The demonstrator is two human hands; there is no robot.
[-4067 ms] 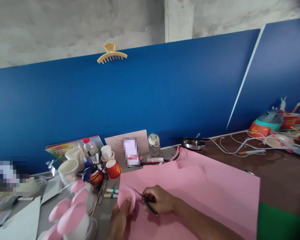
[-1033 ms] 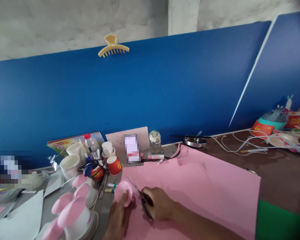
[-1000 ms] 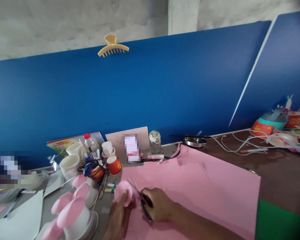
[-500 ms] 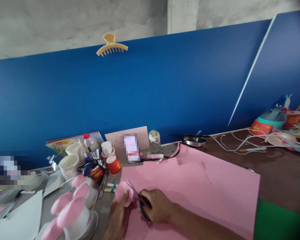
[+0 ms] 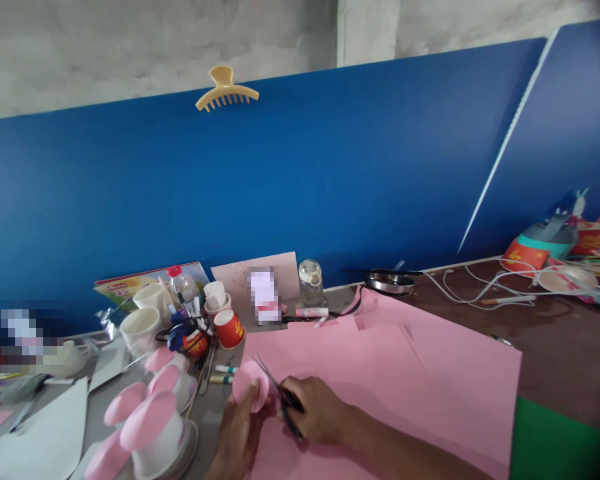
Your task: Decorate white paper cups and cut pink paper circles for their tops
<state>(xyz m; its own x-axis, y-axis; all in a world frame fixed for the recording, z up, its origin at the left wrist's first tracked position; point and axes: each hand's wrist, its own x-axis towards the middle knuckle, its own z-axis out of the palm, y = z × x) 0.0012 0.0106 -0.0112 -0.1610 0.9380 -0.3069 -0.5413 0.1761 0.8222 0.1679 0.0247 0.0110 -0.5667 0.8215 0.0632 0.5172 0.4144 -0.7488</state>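
My left hand [image 5: 240,427] pinches a round piece of pink paper [image 5: 249,385] between thumb and fingers. Wrapped around the black handles of a pair of scissors [image 5: 291,421], my right hand [image 5: 316,408] is just to the right of it. The scissors' metal blades point up and left, at the right edge of the round paper. Both hands are above a large pink paper sheet [image 5: 460,373]. White cups [image 5: 155,440] topped with pink paper ovals [image 5: 147,421] stand to the left of my left hand.
Two markers [image 5: 221,379] lie just beyond my left hand. Behind them are a red paper cup [image 5: 229,329], a glass jar [image 5: 311,281] and a glue stick [image 5: 312,312]. A small pan [image 5: 389,283] and white cables [image 5: 475,283] lie further right. A blue partition [image 5: 300,173] closes off the back.
The whole view has shifted slightly, so things appear a little further right. Both hands keep nearly the same place, still holding the round paper and the scissors.
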